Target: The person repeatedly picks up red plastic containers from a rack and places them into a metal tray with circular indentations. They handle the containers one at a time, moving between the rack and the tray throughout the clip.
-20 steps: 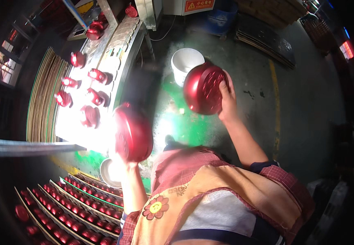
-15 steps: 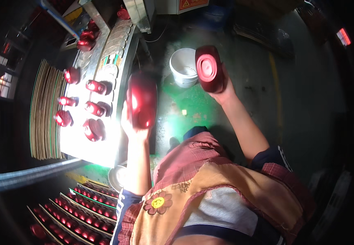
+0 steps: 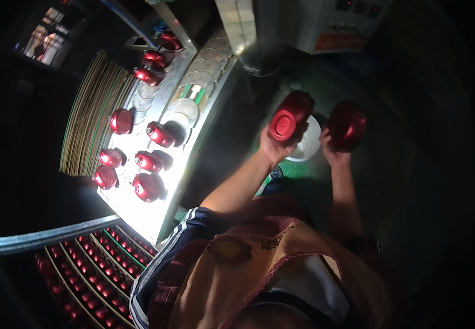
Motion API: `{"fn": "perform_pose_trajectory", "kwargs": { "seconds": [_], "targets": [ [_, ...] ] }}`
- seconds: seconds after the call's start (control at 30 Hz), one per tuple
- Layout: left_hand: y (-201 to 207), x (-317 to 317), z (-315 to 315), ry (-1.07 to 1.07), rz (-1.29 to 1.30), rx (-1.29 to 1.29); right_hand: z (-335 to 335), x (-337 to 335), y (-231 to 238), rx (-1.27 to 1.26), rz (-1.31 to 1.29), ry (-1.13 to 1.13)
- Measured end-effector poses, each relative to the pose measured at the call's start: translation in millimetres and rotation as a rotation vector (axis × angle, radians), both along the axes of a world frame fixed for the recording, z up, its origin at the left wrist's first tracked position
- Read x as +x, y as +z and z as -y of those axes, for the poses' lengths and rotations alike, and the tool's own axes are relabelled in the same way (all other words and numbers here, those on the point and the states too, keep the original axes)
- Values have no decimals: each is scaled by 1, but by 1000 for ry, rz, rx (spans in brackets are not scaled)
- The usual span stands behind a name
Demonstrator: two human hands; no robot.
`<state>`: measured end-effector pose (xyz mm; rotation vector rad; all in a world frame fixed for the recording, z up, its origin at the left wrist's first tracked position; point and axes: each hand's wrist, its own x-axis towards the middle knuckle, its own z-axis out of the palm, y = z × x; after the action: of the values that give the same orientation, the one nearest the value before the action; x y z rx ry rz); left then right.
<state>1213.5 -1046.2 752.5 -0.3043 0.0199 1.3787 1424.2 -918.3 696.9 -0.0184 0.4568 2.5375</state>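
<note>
My left hand (image 3: pixel 275 152) is closed around a glossy red bottle (image 3: pixel 298 107), its recessed oval base tilted toward me. To its right, my right hand (image 3: pixel 334 157) grips a second red bottle (image 3: pixel 347 126), which lies in shadow. The two bottles are apart, held up over the floor. Behind them a white bucket (image 3: pixel 310 137) is partly hidden. On the brightly lit table (image 3: pixel 133 213) to the left stand several similar red bottles (image 3: pixel 161 134).
Round plates (image 3: pixel 202 68) line a conveyor running away along the table. Upright thin boards (image 3: pixel 92 120) are stacked at its left. Racks of small red pieces (image 3: pixel 95 274) fill the lower left, behind a metal rail (image 3: pixel 56 233). A control cabinet (image 3: pixel 341 27) stands ahead.
My left hand has carried its bottle rightward, away from the table, and turned its base toward me. The right-hand bottle has turned its base out of sight. The view has shifted.
</note>
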Motion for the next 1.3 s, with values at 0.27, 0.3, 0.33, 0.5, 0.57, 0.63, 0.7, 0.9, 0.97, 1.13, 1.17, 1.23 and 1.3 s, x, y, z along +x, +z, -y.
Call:
{"fn": "perform_pose_trajectory", "kwargs": {
  "seconds": [0.27,0.3,0.33,0.5,0.57,0.63,0.7,0.9,0.97,1.13,1.17,1.23,1.3],
  "targets": [
    [-53,-77,19,317,-430,-129,-80,-56,-88,-12,172,114],
    [-57,-94,31,314,-481,-202,-88,-73,-95,27,255,112],
    [-60,-107,46,365,-576,-225,-95,-91,-101,64,361,121],
    [-78,-165,128,603,-818,-545,-108,-242,-94,674,825,-27],
    [-82,-176,171,730,-847,-678,-102,-311,-83,987,848,-25],
    [-81,-179,209,880,-877,-957,-89,-388,-79,1140,886,-45],
    [-77,-182,243,955,-919,-1176,-82,-466,-84,1568,952,-191],
    [-46,-196,286,1092,-1509,-1572,-50,-616,-115,2108,1197,-222],
    [-53,-216,285,739,-1796,-1984,-42,-642,-127,2184,1242,-162],
    [-105,-277,271,607,-2064,-2102,-30,-669,-158,2373,1334,-8],
    [-119,-283,265,614,-2048,-2141,-30,-670,-162,2393,1335,-9],
    [-138,-301,249,447,-2016,-2285,-39,-672,-166,2455,1301,-61],
    [-149,-309,238,663,-1962,-2144,-45,-673,-165,2541,1204,-113]
  ]
}}
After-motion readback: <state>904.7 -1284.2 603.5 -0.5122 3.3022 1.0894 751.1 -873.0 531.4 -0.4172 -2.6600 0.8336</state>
